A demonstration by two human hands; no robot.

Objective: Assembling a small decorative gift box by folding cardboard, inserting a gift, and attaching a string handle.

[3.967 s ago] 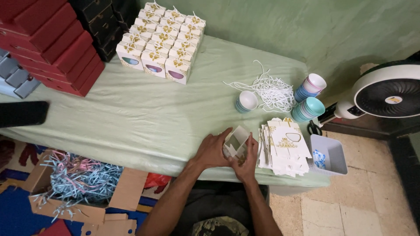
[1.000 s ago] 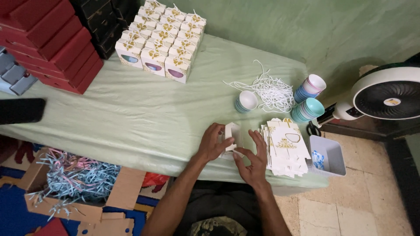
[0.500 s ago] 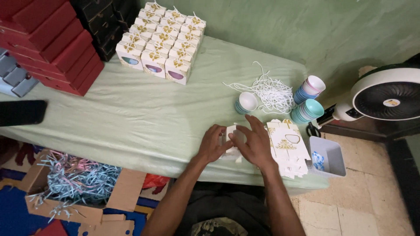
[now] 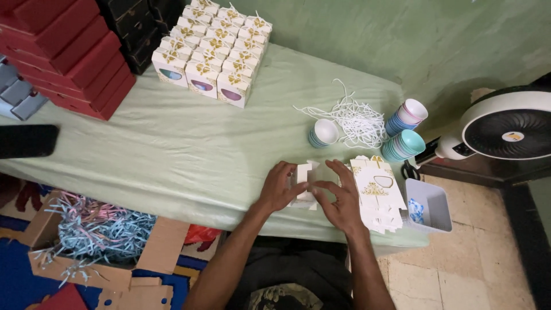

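Head view: left hand (image 4: 279, 189) and right hand (image 4: 338, 198) are both pinching a small white box blank (image 4: 305, 181), fingers curled on its flaps, holding it on the green-clothed counter (image 4: 172, 149) near the front edge. Stack of flat blanks (image 4: 379, 192) is lying just right. Finished boxes (image 4: 212, 51) are sitting far back.

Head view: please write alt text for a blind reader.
Two hands, left and right, fold a white box on a green-covered table. Beside it lie flat box blanks, with finished boxes farther back.
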